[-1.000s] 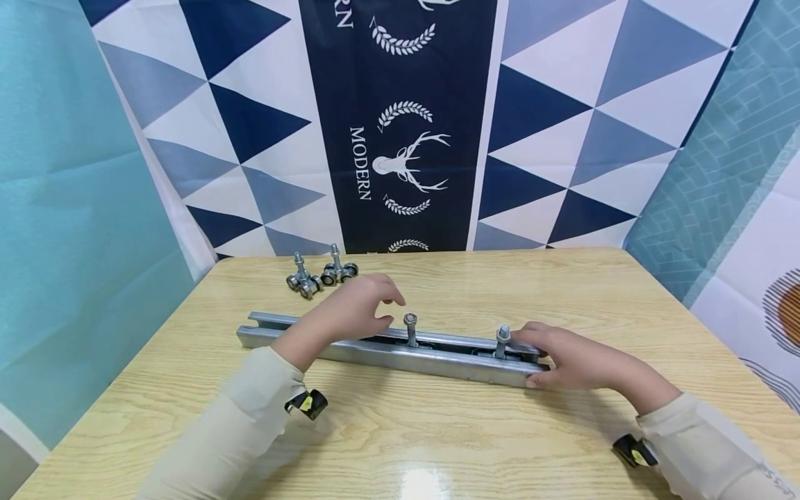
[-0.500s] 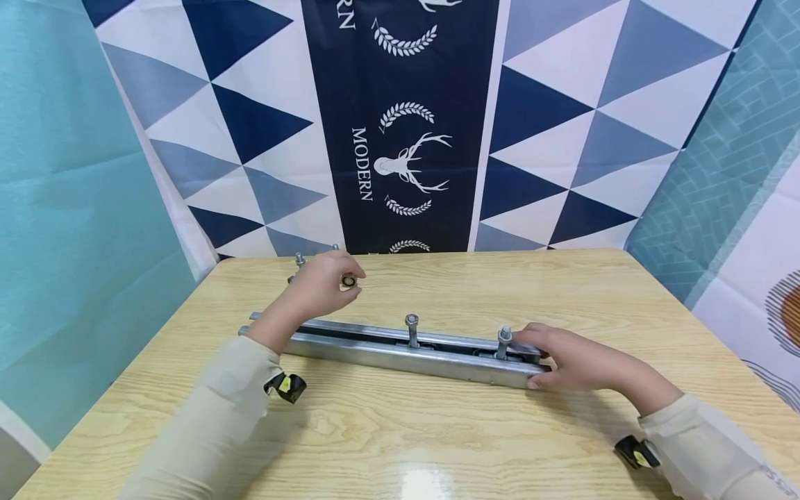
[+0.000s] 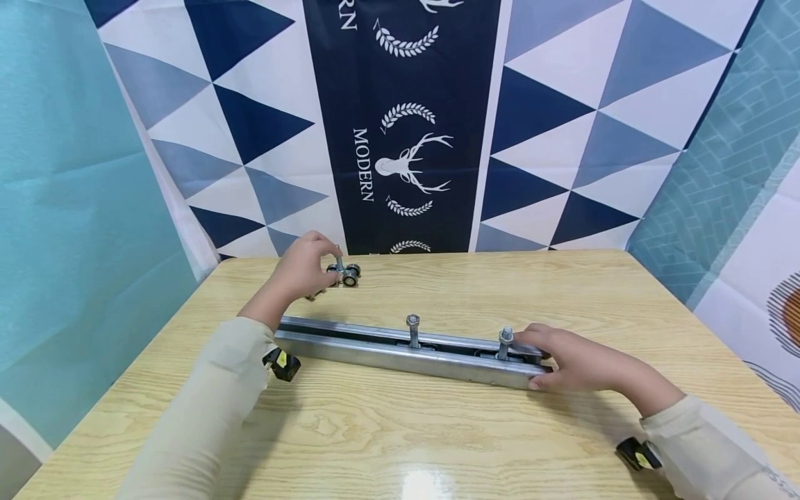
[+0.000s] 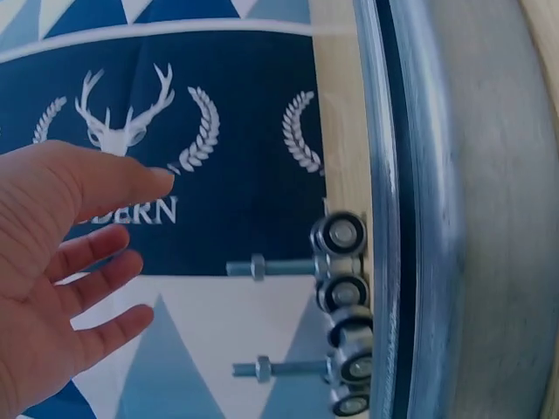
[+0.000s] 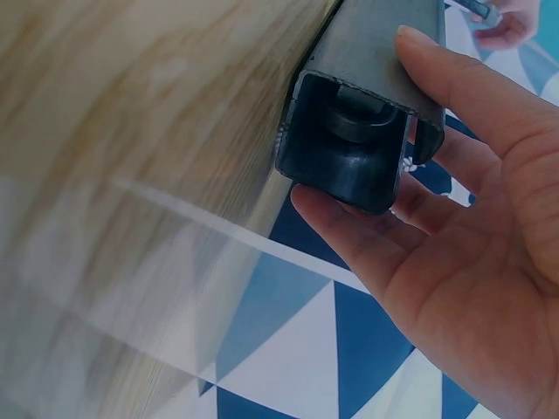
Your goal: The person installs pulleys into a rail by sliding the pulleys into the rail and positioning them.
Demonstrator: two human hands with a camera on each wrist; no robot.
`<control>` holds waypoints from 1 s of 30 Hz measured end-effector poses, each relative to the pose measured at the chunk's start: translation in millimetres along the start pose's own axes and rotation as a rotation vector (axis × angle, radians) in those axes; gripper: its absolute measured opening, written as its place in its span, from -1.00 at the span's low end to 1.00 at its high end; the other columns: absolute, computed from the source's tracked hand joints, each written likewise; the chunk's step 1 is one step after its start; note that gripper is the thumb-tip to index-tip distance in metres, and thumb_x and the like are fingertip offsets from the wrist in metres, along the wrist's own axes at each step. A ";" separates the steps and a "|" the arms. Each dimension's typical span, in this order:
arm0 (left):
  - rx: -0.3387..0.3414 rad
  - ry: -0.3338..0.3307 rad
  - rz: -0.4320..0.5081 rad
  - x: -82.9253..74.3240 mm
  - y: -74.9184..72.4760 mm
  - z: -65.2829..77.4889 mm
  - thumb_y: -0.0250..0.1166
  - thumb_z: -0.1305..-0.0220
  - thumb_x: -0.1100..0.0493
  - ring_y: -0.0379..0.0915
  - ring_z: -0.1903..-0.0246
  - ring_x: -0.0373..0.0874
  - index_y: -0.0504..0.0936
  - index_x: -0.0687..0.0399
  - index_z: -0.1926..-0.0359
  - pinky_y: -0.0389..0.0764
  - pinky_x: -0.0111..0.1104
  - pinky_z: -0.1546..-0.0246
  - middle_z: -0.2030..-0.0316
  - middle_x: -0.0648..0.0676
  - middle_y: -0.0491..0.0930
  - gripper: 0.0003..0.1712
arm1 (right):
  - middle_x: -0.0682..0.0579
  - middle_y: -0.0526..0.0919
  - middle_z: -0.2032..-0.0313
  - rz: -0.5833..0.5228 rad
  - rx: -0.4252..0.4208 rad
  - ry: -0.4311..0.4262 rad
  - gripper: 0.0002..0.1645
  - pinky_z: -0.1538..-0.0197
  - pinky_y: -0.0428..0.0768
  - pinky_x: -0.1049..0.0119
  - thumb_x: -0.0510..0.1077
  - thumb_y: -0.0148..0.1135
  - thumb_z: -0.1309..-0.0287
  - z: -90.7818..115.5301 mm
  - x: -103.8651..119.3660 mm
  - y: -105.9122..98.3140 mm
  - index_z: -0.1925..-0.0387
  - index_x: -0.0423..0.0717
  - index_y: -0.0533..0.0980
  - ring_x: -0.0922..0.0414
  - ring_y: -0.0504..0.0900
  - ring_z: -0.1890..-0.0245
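Observation:
My left hand (image 3: 302,267) is at the back left, beside two metal roller trolleys. One trolley (image 3: 351,276) shows past its fingertips; the other is mostly hidden behind the hand. In the left wrist view, the thumb and fingers are spread with nothing between them, and both trolleys (image 4: 341,234) stand on their wheels with threaded bolts upright. My right hand (image 3: 575,357) grips the right end of a slotted steel rail (image 3: 375,353), thumb on the near side, fingers beyond. Two bolts (image 3: 413,332) rise from the slot. A wheel (image 5: 354,127) shows inside the rail's open end.
The rail lies across the wooden table (image 3: 400,423), slot upward. Patterned cloth (image 3: 400,125) hangs behind the table's back edge, with a teal cloth (image 3: 81,208) on the left. A small black camera (image 3: 282,364) is strapped at the left wrist.
My left hand has moved from above the rail's middle, back and to the left, to the trolleys. The right hand keeps its hold, and the rail stays in place.

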State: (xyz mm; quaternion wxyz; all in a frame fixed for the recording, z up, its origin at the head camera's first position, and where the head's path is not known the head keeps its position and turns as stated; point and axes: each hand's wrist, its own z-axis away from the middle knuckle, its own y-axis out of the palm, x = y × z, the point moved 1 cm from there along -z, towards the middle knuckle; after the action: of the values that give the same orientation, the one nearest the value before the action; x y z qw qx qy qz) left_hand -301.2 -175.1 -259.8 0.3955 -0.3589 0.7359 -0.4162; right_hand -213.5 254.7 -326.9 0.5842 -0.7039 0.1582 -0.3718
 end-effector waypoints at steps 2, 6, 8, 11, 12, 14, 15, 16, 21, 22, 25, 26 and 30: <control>-0.002 -0.037 -0.013 6.0 0.9 -2.6 0.41 -0.09 0.25 0.37 -0.08 0.19 0.68 0.23 0.03 0.42 -0.01 -0.12 -0.07 0.26 0.45 -0.63 | -0.14 0.49 -0.09 0.000 0.002 0.004 -0.26 0.10 0.56 0.11 -0.05 0.42 -0.10 0.1 -0.7 0.1 -0.24 -0.31 0.40 0.01 0.53 0.01; -0.010 -0.119 -0.013 18.8 3.6 -7.0 0.41 -0.08 0.25 0.34 -0.10 0.21 0.67 0.26 0.02 0.40 -0.02 -0.15 -0.07 0.28 0.42 -0.60 | -0.14 0.49 -0.10 -0.007 0.002 0.003 -0.26 0.06 0.56 0.07 -0.04 0.41 -0.10 0.8 -1.1 1.2 -0.24 -0.32 0.40 -0.02 0.53 -0.01; -0.012 -0.157 -0.009 25.4 5.0 -8.6 0.39 -0.09 0.26 0.33 -0.10 0.22 0.65 0.29 0.00 0.39 -0.01 -0.14 -0.07 0.30 0.41 -0.59 | -0.14 0.49 -0.10 -0.011 0.001 0.004 -0.26 0.05 0.56 0.05 -0.04 0.41 -0.10 1.4 -0.9 2.0 -0.24 -0.32 0.40 -0.03 0.53 -0.02; -0.006 -0.213 -0.004 35.6 7.8 -10.5 0.36 -0.10 0.28 0.33 -0.10 0.25 0.61 0.32 -0.04 0.39 0.01 -0.14 -0.08 0.34 0.39 -0.55 | -0.14 0.49 -0.10 -0.011 0.003 0.003 -0.26 0.04 0.56 0.04 -0.04 0.41 -0.10 2.0 -0.9 2.8 -0.24 -0.31 0.40 -0.05 0.53 -0.03; -0.004 -0.232 -0.001 38.8 8.9 -11.1 0.36 -0.10 0.28 0.33 -0.09 0.26 0.60 0.32 -0.07 0.40 0.02 -0.13 -0.09 0.34 0.38 -0.54 | -0.14 0.49 -0.09 -0.011 0.002 0.002 -0.26 0.04 0.57 0.04 -0.04 0.42 -0.10 2.1 -0.9 3.1 -0.24 -0.31 0.40 -0.05 0.53 -0.03; -0.002 -0.273 0.001 45.5 11.6 -12.5 0.34 -0.10 0.28 0.34 -0.07 0.27 0.57 0.32 -0.11 0.42 0.02 -0.10 -0.13 0.36 0.35 -0.50 | -0.14 0.49 -0.09 -0.011 0.000 0.001 -0.26 0.03 0.57 0.04 -0.05 0.42 -0.09 2.3 -0.8 3.6 -0.24 -0.31 0.41 -0.05 0.54 -0.03; -0.003 -0.291 0.001 48.4 12.8 -13.3 0.34 -0.11 0.28 0.35 -0.06 0.27 0.55 0.31 -0.13 0.43 0.03 -0.09 -0.14 0.37 0.34 -0.48 | -0.13 0.49 -0.09 -0.011 -0.002 -0.001 -0.26 0.03 0.57 0.04 -0.04 0.42 -0.09 2.3 -0.6 3.9 -0.23 -0.30 0.41 -0.04 0.54 -0.03; -0.005 -0.309 0.003 51.0 14.0 -14.0 0.33 -0.11 0.28 0.35 -0.06 0.27 0.54 0.31 -0.16 0.43 0.03 -0.08 -0.17 0.38 0.32 -0.46 | -0.13 0.49 -0.09 -0.014 -0.004 0.000 -0.26 0.03 0.56 0.04 -0.04 0.42 -0.09 2.3 -0.1 4.0 -0.23 -0.30 0.41 -0.04 0.54 -0.03; -0.001 -0.371 0.007 61.7 19.0 -17.2 0.34 -0.12 0.28 0.28 -0.17 0.30 0.44 0.32 -0.26 0.38 0.05 -0.16 -0.24 0.41 0.28 -0.35 | -0.14 0.50 -0.09 -0.011 -0.013 -0.011 -0.26 0.03 0.56 0.02 -0.03 0.42 -0.10 2.2 1.0 4.0 -0.22 -0.31 0.42 -0.06 0.54 -0.03; 0.005 -0.378 0.008 63.6 19.8 -17.7 0.33 -0.13 0.28 0.27 -0.19 0.30 0.42 0.33 -0.28 0.37 0.05 -0.18 -0.24 0.41 0.29 -0.34 | -0.15 0.50 -0.09 -0.008 -0.013 -0.013 -0.27 0.03 0.56 0.01 -0.03 0.42 -0.10 2.2 1.1 3.8 -0.22 -0.31 0.41 -0.06 0.54 -0.03; 0.032 -0.391 0.020 68.1 21.2 -18.8 0.33 -0.14 0.29 0.30 -0.19 0.29 0.40 0.37 -0.28 0.37 0.03 -0.18 -0.22 0.41 0.35 -0.33 | -0.13 0.50 -0.09 0.003 -0.014 -0.013 -0.27 0.02 0.56 0.03 -0.05 0.42 -0.09 2.2 0.7 3.0 -0.23 -0.31 0.41 -0.04 0.54 -0.02; 0.040 -0.398 0.029 69.2 21.6 -18.9 0.33 -0.14 0.29 0.32 -0.17 0.28 0.41 0.36 -0.27 0.38 0.02 -0.17 -0.21 0.40 0.37 -0.34 | -0.13 0.50 -0.08 0.006 -0.014 -0.014 -0.27 0.03 0.57 0.04 -0.06 0.42 -0.09 2.1 0.2 2.7 -0.22 -0.32 0.41 -0.03 0.54 -0.02; 0.052 -0.421 0.060 72.7 22.9 -20.6 0.32 -0.13 0.32 0.39 -0.11 0.25 0.47 0.33 -0.23 0.43 -0.01 -0.13 -0.17 0.36 0.45 -0.40 | -0.11 0.50 -0.07 0.011 -0.016 -0.019 -0.28 0.05 0.57 0.07 -0.05 0.42 -0.09 0.8 -1.2 1.3 -0.22 -0.31 0.42 0.01 0.54 0.00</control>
State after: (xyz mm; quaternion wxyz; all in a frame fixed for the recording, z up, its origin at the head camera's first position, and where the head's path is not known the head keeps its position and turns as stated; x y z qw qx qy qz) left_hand -355.2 -221.7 -293.9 0.5618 -0.4053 0.6364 -0.3392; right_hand -213.4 255.7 -328.6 0.5823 -0.7110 0.1595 -0.3605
